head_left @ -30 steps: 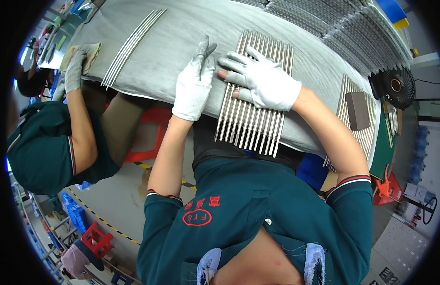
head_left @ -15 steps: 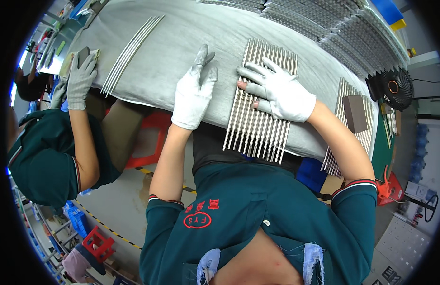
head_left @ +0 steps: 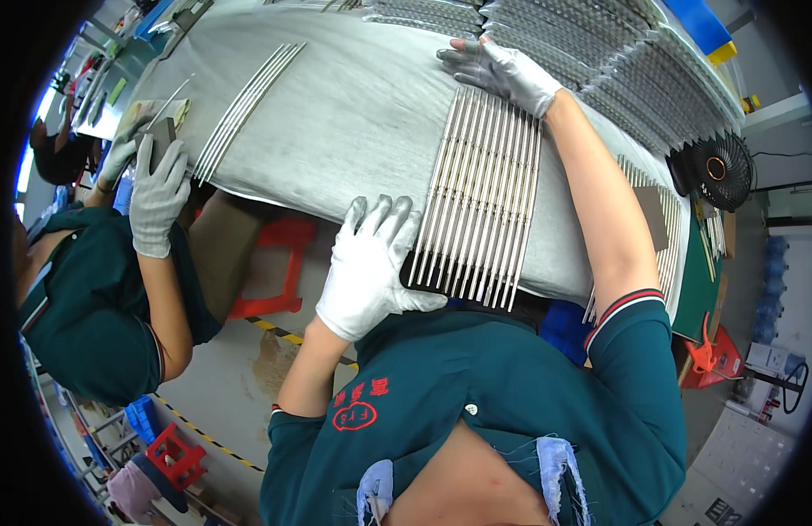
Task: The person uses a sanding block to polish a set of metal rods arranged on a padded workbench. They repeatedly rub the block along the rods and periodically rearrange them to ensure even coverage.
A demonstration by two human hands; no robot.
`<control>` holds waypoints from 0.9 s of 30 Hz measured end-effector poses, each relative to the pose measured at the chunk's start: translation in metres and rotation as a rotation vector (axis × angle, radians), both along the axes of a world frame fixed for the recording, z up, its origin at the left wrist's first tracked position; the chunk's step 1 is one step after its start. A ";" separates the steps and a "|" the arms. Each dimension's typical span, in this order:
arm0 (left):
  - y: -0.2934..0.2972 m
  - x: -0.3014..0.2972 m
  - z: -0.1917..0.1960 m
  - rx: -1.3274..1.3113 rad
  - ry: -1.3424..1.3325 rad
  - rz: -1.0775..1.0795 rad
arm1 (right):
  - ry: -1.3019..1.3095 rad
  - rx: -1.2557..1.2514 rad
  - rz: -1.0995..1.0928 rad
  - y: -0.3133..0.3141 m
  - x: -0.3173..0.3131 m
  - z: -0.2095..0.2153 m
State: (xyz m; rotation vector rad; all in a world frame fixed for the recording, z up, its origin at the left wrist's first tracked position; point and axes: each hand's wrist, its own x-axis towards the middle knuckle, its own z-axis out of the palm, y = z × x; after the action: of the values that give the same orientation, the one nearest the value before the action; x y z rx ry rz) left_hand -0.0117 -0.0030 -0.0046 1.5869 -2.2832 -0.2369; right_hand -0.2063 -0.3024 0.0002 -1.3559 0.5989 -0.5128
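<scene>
A row of thin, silvery metal rods [head_left: 483, 197] lies side by side on the grey cloth-covered table, the near ends sticking out past the front edge. My left hand [head_left: 364, 272], in a white glove with grey fingertips, is at the near left corner of the row. Its fingers are spread apart, and the thumb reaches toward the near rod ends; whether it touches them I cannot tell. At the far ends of the rods is my right hand [head_left: 508, 74], gloved too, with fingers stretched out to the left and two bare fingertips showing. Neither hand grips a rod.
To the left, a co-worker's gloved hand [head_left: 160, 197] holds a dark block [head_left: 158, 138] beside a smaller group of rods [head_left: 250, 110]. Stacked ridged trays [head_left: 599, 61] line the back. On the right are more rods under a brown block [head_left: 648, 215] and a black fan [head_left: 714, 171].
My right hand has moved from on top of the rods to their far ends. My left hand has come nearer and right, to the row's near left corner, its fingers now spread.
</scene>
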 end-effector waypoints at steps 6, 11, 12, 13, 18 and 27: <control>-0.005 0.004 -0.009 -0.048 -0.048 -0.034 | -0.092 0.090 0.128 -0.009 -0.010 -0.010; -0.007 0.006 -0.003 -0.027 -0.064 -0.053 | -0.027 0.092 0.021 -0.002 -0.017 0.004; -0.007 0.006 -0.004 -0.033 -0.048 -0.059 | -0.010 0.091 -0.013 -0.002 -0.024 0.006; -0.007 0.006 -0.006 -0.040 -0.032 -0.064 | 0.001 0.074 -0.034 -0.008 -0.033 0.002; -0.006 0.006 -0.001 -0.036 -0.033 -0.063 | -0.013 0.147 0.001 0.002 -0.052 -0.005; -0.026 -0.067 0.028 0.004 -0.013 -0.515 | 0.061 -0.011 -0.134 0.011 -0.051 -0.004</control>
State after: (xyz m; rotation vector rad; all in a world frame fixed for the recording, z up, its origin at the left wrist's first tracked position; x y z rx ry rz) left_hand -0.0786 -0.0294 0.0235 0.9736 -2.6636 -0.3564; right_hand -0.2569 -0.2918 -0.0037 -1.3517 0.7418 -0.5853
